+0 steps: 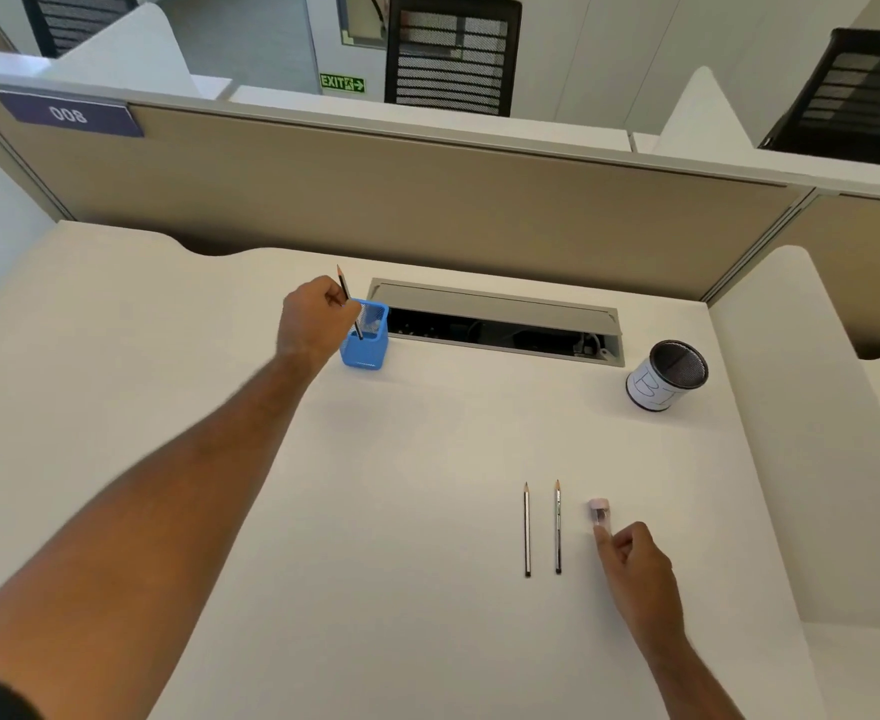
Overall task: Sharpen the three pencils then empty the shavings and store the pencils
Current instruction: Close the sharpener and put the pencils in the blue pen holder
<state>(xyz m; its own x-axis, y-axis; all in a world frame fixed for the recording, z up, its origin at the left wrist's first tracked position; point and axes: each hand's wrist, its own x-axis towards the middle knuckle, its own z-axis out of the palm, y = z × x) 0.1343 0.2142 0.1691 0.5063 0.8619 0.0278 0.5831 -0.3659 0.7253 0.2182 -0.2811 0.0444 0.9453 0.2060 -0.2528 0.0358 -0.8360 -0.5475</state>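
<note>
My left hand (313,324) is stretched far out and pinches a dark pencil (344,288), point up, with its lower end inside the blue mesh holder (367,350). Two more sharpened pencils (527,532) (557,527) lie side by side on the desk at the near right, points away from me. Just to their right lies a small clear sharpener with a pink cap (600,511). My right hand (635,558) reaches toward it, and one fingertip touches or almost touches its near end.
A black mesh cup wrapped in white paper (666,376) stands at the back right. An open cable tray (500,324) runs along the back of the white desk (375,511). White side dividers flank the desk; a beige partition closes the back.
</note>
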